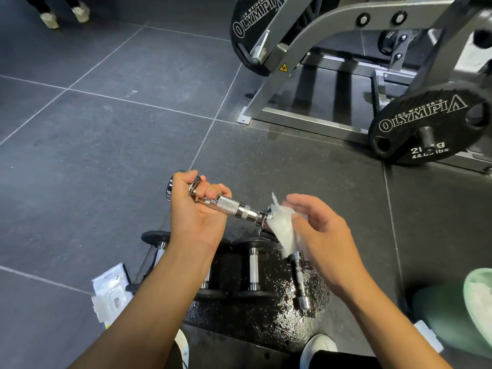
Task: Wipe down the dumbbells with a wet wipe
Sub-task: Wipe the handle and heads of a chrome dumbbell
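Gym floor, seen from my head camera: my left hand (195,209) is turned palm up with its fingers curled tight round one end of a chrome dumbbell (232,206), which I hold in the air, roughly level and tilted slightly down to the right, above the dark tiles (93,155). My right hand (322,235) pinches a white wipe (283,229) between thumb and loosely bent fingers, and the wipe is draped over the dumbbell's far right end, touching it. I cannot tell how much of that end cap the wipe covers. Below my hands, other dumbbells (253,267) lie side by side on a large black plate (266,318) flat on the floor. Some have black ends and one is all chrome. A white packet (111,291) lies on the tiles just left of my left forearm. The tips of my white shoes (318,344) show at the bottom edge. Beyond, a grey machine frame (300,46) stands with an Olympia disc (426,126) on its peg at right. A pale green object (476,302) sits at the right edge, and another person's feet (66,14) are at top left.
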